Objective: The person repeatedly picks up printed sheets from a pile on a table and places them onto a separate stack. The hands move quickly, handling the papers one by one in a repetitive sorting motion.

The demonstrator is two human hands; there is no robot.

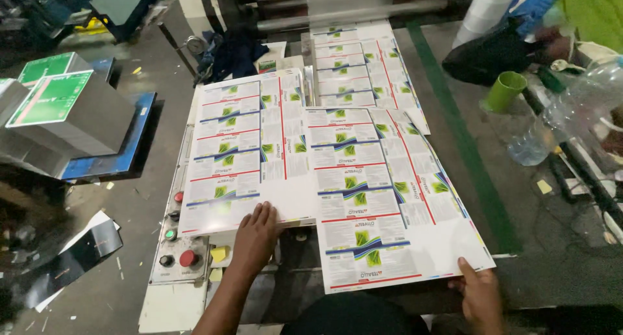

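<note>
Two large printed sheets are seen spread side by side on the machine counter, a third sheet lying well beyond the fingers, under a roller. The left sheet is pressed flat by the left hand, its fingers released and splayed on the sheet's near edge, apparently to keep it from sliding. The right sheet, overlapping the left sheet's edge, is pinched at its near corner by the right hand, thumb on top, seemingly so it can be steadied or shifted. Just left of the left fingers sits a control panel with red and green buttons. A green cup stands far right of the fingers.
</note>
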